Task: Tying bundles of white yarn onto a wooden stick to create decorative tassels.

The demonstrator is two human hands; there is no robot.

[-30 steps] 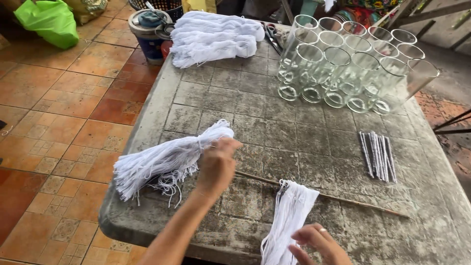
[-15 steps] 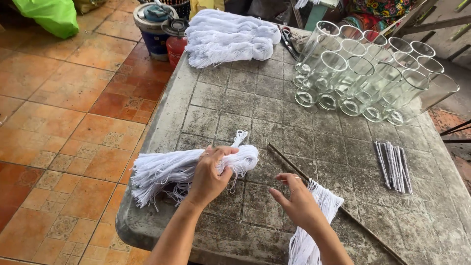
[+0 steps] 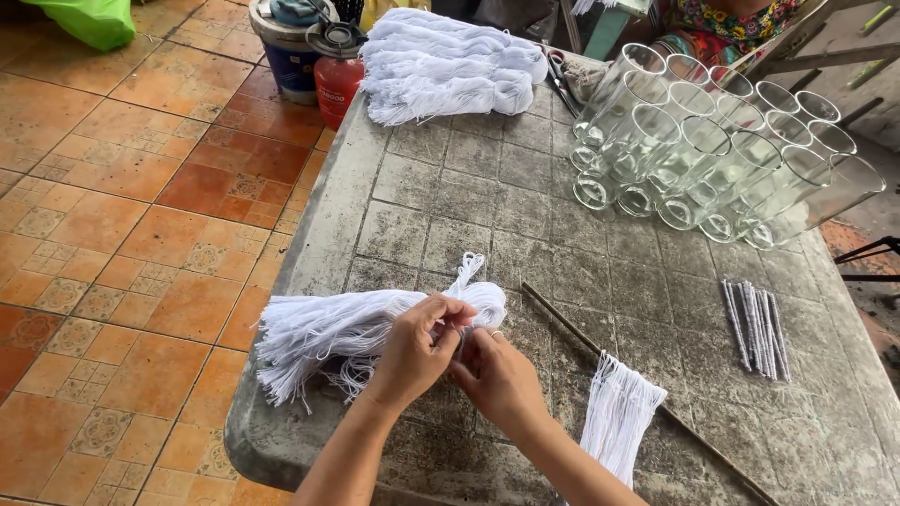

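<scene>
Near the front edge of the stone table (image 3: 600, 197), both hands meet over a bundle of white string (image 3: 347, 328) that lies on its side with its cut ends fanned toward the table's left rim. The left hand (image 3: 412, 351) is closed over the looped head of that bundle, thumb and fingers pinching strands, and the right hand (image 3: 497, 379) presses in beside it, its fingertips curled into the same strands, so both are grasping string rather than lying loose. A small tuft (image 3: 469, 269) sticks up from the bundle just beyond the knuckles. To the right of the hands on the table, a thin stick (image 3: 562, 319) runs diagonally toward the near right corner, and one set of white strings (image 3: 619, 422) hangs draped over it; the rest of the stick is bare. Judging from this, the work looks early: one batch is on the stick, and the bundle in hand appears barely diminished. At the table's far end a larger pile of white skeins (image 3: 450, 61) sits untouched beside scissors (image 3: 561, 80), and a cluster of clear glass tumblers (image 3: 712, 150) lies tipped on the far right, all empty. A small heap of short grey rods (image 3: 757, 323) rests near the right edge.
</scene>
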